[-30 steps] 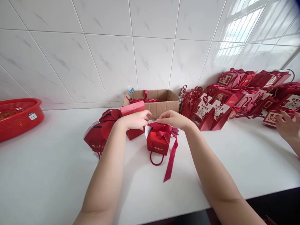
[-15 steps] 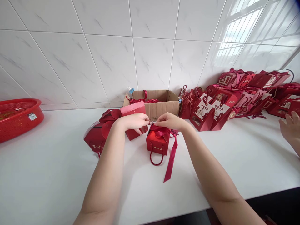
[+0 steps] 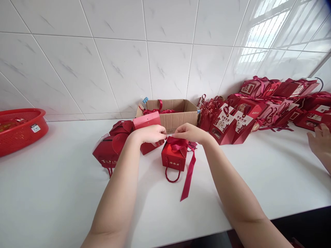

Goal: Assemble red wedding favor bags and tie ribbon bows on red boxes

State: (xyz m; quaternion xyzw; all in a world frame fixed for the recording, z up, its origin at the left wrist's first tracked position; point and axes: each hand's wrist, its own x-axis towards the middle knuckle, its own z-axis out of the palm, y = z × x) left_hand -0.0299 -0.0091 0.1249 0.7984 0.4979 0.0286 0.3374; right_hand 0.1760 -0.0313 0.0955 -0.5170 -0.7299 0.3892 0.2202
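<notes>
A small red gift box (image 3: 173, 156) stands on the white table, its twisted cord handle (image 3: 172, 179) hanging down the front. Across its top lies a wine-red ribbon (image 3: 190, 175), with one long tail trailing onto the table at the right. My left hand (image 3: 154, 133) is at the box's back left top corner, thumb and fingers pinched; what lies between them is too small to make out. Over the back of the top, my right hand (image 3: 189, 132) pinches at the ribbon, its fingertips close to those of my left.
Left of the box are a pink-topped red carton (image 3: 148, 120) and dark red boxes (image 3: 107, 151). A cardboard box (image 3: 178, 120) holding red ribbons stands behind. Several gift bags (image 3: 223, 124) are at the right, beside another person's hand (image 3: 320, 141). A red basket (image 3: 38, 120) is far left.
My left hand has shifted slightly right, and my right hand has risen a little, with the fingertips still close together. The gift box and the ribbon tail have stayed in place.
</notes>
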